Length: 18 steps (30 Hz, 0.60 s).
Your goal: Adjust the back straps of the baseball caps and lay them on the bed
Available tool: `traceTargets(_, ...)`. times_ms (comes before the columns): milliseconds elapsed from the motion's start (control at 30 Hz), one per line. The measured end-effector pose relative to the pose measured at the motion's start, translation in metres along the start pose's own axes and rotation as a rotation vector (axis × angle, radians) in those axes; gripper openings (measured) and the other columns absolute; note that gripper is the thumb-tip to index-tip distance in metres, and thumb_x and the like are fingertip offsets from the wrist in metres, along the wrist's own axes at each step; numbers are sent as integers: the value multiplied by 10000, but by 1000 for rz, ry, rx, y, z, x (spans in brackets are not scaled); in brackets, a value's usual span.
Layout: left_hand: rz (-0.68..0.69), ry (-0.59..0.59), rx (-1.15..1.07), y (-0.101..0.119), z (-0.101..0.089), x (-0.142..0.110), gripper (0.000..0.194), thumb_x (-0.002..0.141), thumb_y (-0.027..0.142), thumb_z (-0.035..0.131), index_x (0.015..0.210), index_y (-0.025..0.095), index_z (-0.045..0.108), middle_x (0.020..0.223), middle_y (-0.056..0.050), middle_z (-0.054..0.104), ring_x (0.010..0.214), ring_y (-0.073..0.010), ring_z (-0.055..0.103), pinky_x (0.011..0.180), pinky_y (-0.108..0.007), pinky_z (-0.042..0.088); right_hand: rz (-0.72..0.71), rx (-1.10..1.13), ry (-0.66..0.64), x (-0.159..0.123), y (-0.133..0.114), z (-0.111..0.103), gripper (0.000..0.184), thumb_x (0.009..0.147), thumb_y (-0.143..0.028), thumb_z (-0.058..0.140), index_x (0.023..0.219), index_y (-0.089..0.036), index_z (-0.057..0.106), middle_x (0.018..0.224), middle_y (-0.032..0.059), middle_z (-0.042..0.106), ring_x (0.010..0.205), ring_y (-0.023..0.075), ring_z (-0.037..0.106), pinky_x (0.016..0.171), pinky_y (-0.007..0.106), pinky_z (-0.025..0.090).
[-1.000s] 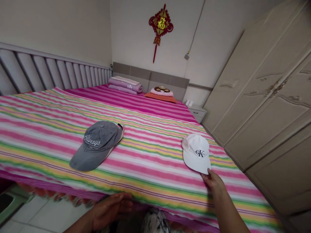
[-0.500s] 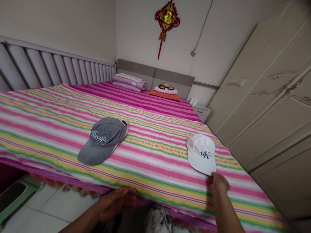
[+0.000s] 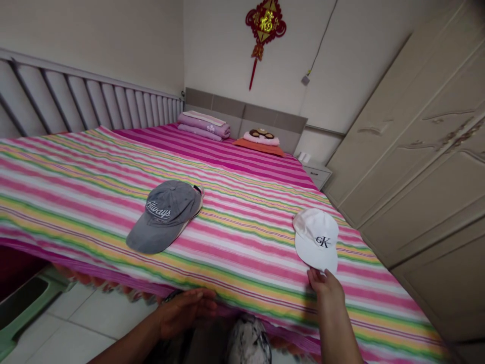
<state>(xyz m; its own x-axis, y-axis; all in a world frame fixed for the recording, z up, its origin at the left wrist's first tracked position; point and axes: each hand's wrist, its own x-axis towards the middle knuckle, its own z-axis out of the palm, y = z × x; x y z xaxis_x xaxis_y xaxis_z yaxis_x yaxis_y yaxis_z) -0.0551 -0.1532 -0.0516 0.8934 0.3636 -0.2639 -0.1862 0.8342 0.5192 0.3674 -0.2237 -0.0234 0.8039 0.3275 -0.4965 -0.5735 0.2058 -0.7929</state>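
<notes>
My right hand (image 3: 326,287) is at the front edge of the white baseball cap (image 3: 316,240), its fingers apart and its fingertips at or just under the brim. The cap lies crown up on the striped sheet (image 3: 242,247), with dark letters on its front. My left hand (image 3: 189,309) hovers by the bed's near edge, fingers loosely stretched, holding nothing. Ahead of it and to the left, a grey baseball cap (image 3: 170,210) with white "Always" lettering rests on the sheet, its brim pointing to the near left.
A folded purple quilt (image 3: 204,126) and a pink pillow (image 3: 261,137) sit by the headboard (image 3: 273,114). A wardrobe (image 3: 417,167) stands along the right, a white railing (image 3: 113,98) along the left. A green stool (image 3: 34,303) is on the floor at lower left.
My right hand has slid left along the white cap's brim, from its right corner to near its middle, and its fingers have spread. The left hand has barely moved.
</notes>
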Motion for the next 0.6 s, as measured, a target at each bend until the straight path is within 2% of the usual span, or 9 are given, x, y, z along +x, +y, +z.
traceTargets(200,16,-3,-1,-2,-2,1,254,855,256,443,995,149,625,945,-82,666,904,-209,608,828,-364,395,95,12,44,-2,-18,22,270,854,-272,504,1100,-160,511,1047,66,569,822,167,588,668,343,517)
traceTargets(600,33,-23,7,-3,-6,0,253,850,260,448,999,148,620,957,-91,661,909,-211,605,827,-367,397,70,51,8,-8,-15,14,242,858,-263,498,1072,-153,522,995,54,581,760,143,590,621,305,518)
